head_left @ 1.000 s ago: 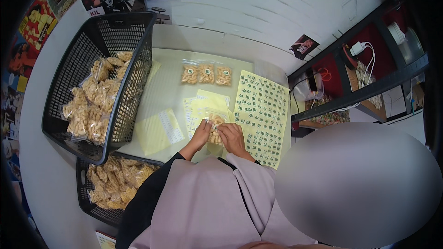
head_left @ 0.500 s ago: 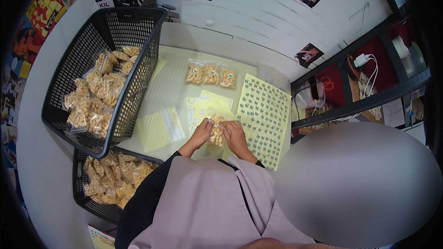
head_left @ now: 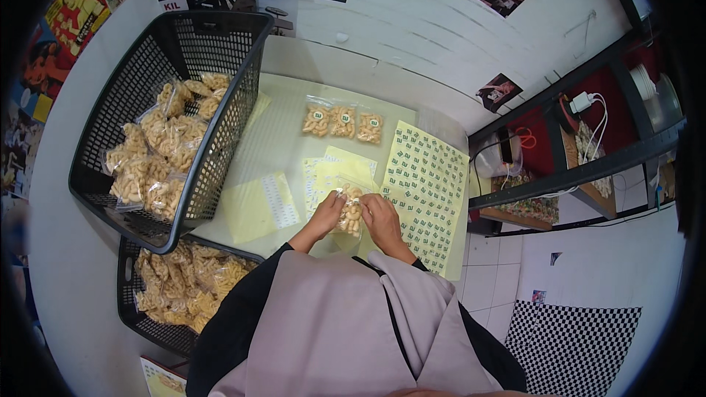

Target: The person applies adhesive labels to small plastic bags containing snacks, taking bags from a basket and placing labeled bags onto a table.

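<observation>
A clear plastic bag of pale, curled snacks (head_left: pixel 351 215) lies between my two hands at the table's near side. My left hand (head_left: pixel 327 217) grips its left edge, thumb and fingers closed. At the bag's upper right, the fingers of my right hand (head_left: pixel 382 224) are bent and pressed together on the plastic. Whether a sticker is in them is too small to tell. Yellow label sheets (head_left: pixel 331 170) lie under and behind the bag. Right of my right hand is a large yellow sheet with rows of small printed stickers (head_left: pixel 423 184). Several filled bags (head_left: pixel 343 122) with round labels lie farther back.
A large black mesh basket (head_left: pixel 266 37) holding snack bags (head_left: pixel 158 147) stands at the left. Below it sits a second black basket (head_left: pixel 126 273) with more bags. A dark-framed shelf (head_left: pixel 573 169) borders the right side. A checkered mat (head_left: pixel 573 345) lies lower right.
The view has shifted slightly, and the large blurred shape at lower right is gone, revealing floor and mat. Both hands stay at the bag, with little visible movement of the fingers.
</observation>
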Motion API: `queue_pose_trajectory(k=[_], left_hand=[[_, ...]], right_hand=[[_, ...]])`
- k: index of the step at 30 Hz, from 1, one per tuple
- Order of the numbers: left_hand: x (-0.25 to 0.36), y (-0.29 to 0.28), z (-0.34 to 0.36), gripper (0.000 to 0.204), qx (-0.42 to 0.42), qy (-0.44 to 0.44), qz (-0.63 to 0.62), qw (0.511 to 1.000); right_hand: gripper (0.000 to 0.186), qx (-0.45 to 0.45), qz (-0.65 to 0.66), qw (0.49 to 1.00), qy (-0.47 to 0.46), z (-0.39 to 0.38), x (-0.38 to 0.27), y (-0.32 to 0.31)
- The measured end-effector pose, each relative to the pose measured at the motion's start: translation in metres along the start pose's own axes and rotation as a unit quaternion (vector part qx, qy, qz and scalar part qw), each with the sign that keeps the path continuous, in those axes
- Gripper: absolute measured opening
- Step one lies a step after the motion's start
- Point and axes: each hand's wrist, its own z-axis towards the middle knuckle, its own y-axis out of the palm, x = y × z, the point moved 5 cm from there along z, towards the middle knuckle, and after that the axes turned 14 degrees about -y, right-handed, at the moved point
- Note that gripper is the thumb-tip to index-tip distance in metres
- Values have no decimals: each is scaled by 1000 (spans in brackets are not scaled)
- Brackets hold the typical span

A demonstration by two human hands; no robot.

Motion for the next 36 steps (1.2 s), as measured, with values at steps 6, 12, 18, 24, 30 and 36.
queue_pose_trajectory(k=[6, 12, 18, 24, 30, 36], left_hand=[[11, 0, -7, 34, 37, 37, 23, 998], [12, -1, -12, 35, 41, 25, 39, 998], [-1, -3, -2, 34, 101, 65, -10, 993], [-4, -6, -3, 30, 59, -11, -145, 988], [8, -2, -2, 27, 27, 16, -119, 992], [6, 4, -15, 29, 49, 58, -83, 994]], right_hand=[[14, 28, -23, 999, -32, -1, -9, 3], [18, 27, -59, 996, -63, -8, -9, 13], [29, -9, -72, 997, -2, -15, -29, 25], [39, -26, 102, 992, 70, -20, 2, 29], [36, 33, 13, 997, 62, -7, -14, 14], [49, 11, 104, 985, 139, -24, 22, 28]])
